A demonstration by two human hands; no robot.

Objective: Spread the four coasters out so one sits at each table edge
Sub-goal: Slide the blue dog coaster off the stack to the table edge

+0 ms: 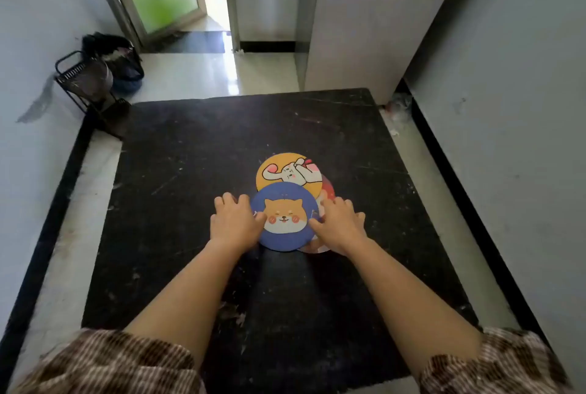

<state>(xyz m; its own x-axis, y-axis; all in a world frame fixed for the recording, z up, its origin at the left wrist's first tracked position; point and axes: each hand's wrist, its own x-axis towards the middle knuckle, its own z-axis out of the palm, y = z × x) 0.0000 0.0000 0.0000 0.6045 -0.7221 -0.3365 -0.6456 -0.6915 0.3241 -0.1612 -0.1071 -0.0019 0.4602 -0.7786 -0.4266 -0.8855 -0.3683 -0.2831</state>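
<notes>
A pile of round coasters lies near the middle of the black table (177, 152). On top is a blue coaster (283, 235) with a dog face. A yellow coaster (279, 171) with a white rabbit pokes out behind it. A red coaster (329, 191) shows as a sliver at the right, and a pale one (315, 247) peeks out under the blue one's right side. My left hand (236, 222) rests flat at the blue coaster's left rim, thumb on it. My right hand (339, 224) lies at its right rim, fingers spread over the lower coasters.
A black wire rack (85, 83) with dark bags stands on the floor at the table's far left corner. White walls close in on both sides. A white cabinet (364, 45) stands beyond the far right corner, with crumpled litter (398, 108) beside it.
</notes>
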